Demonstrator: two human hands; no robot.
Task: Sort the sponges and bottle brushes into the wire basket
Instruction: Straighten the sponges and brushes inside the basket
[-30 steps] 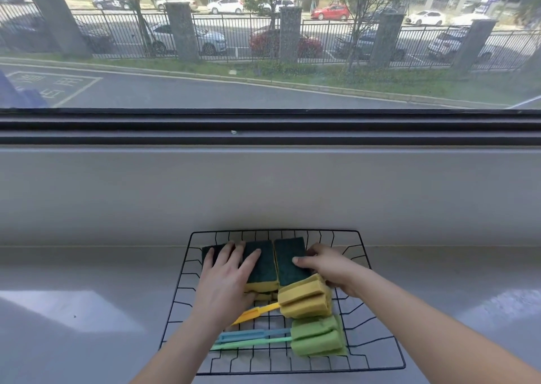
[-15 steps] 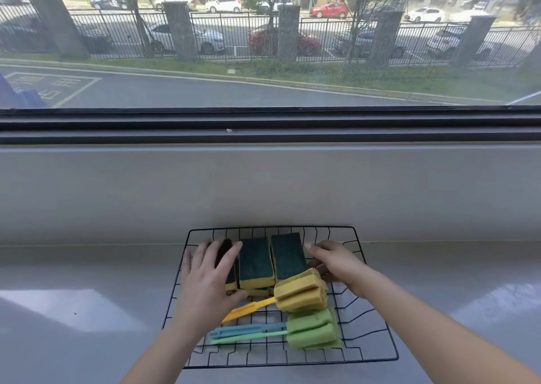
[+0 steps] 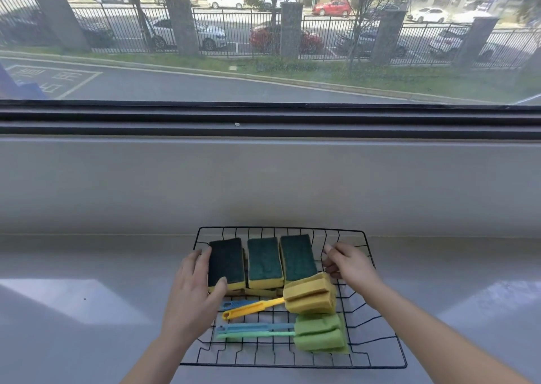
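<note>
Desk (image 3: 87,310): wire basket (image 3: 292,228) at far edge. Three sponges (image 3: 265,262) in a row along the basket's far side; bottle brushes (image 3: 310,294) along its near side. Left hand (image 3: 194,293) flat against the leftmost sponge, fingers straight. Right hand (image 3: 351,263) loosely curled, holding nothing, beside the rightmost.

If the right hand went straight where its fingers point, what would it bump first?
Probably the right-most sponge: the right hand points left toward it inside the wire basket, though depth is hard to judge.
</note>
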